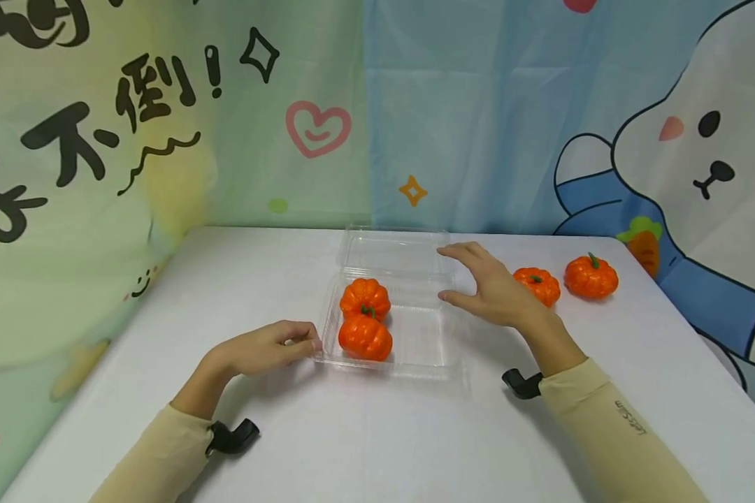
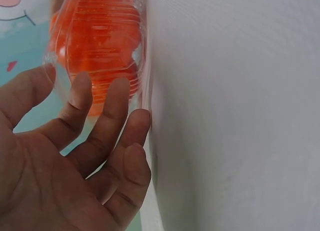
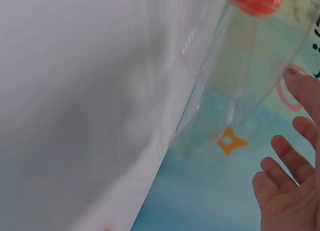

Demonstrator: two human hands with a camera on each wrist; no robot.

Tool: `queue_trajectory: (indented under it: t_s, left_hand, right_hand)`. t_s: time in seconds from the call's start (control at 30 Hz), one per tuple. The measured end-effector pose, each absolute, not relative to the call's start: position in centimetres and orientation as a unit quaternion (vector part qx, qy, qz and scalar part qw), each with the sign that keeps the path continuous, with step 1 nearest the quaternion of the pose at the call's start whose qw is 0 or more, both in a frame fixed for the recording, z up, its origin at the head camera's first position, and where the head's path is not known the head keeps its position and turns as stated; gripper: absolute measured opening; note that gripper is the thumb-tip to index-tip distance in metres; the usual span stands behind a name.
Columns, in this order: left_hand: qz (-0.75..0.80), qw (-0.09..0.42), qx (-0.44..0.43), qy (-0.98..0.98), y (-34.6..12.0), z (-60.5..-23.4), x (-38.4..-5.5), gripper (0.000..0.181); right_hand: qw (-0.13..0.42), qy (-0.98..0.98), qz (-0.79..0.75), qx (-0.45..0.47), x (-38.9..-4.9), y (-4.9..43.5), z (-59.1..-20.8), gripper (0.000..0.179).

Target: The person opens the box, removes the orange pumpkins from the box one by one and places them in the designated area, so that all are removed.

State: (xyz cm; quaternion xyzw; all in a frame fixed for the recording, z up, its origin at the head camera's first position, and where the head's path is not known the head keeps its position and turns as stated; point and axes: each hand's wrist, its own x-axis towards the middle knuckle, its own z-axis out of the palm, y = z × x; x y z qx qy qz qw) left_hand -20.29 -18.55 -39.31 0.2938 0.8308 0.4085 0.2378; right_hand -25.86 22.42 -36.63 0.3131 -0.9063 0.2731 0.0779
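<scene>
The right hand's (image 1: pixel 493 286) sleeve (image 1: pixel 613 423) reads "LetsSlim".

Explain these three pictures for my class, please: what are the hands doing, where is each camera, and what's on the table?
There is no robot: a person works with two bare hands. The wide picture comes from a camera on the head, facing forward and down; the others come from cameras on each wrist, so things look tilted. On the white table stands an open, clear plastic box holding two shiny orange pumpkins with green stems. Two more orange pumpkins sit to its right. The left hand touches the box's left edge; the right hand is by its right side, thumb and fingers apart, holding nothing.
</scene>
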Motion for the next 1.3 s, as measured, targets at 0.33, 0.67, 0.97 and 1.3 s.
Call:
queue_trajectory:
  t_s: [0.33,0.67,0.97,1.3]
  left_hand:
    - [0.398,0.231,0.302,0.835,-18.8,-39.5,-20.3,0.024]
    - [0.395,0.231,0.303,0.836,-18.8,-39.5,-20.2,0.025]
    - [0.397,0.234,0.301,0.835,-18.8,-39.1,-20.3,0.025]
    - [0.400,0.234,0.296,0.835,-18.7,-39.1,-20.2,0.025]
  right_hand:
    - [0.054,-0.891,0.269,0.362,-26.5,19.9,-35.9,0.072]
    - [0.032,-0.872,0.261,0.414,-26.8,17.3,-36.3,0.076]
    - [0.008,-0.874,0.249,0.417,-26.5,15.7,-36.8,0.078]
    - [-0.005,-0.872,0.234,0.430,-26.2,14.4,-37.0,0.076]
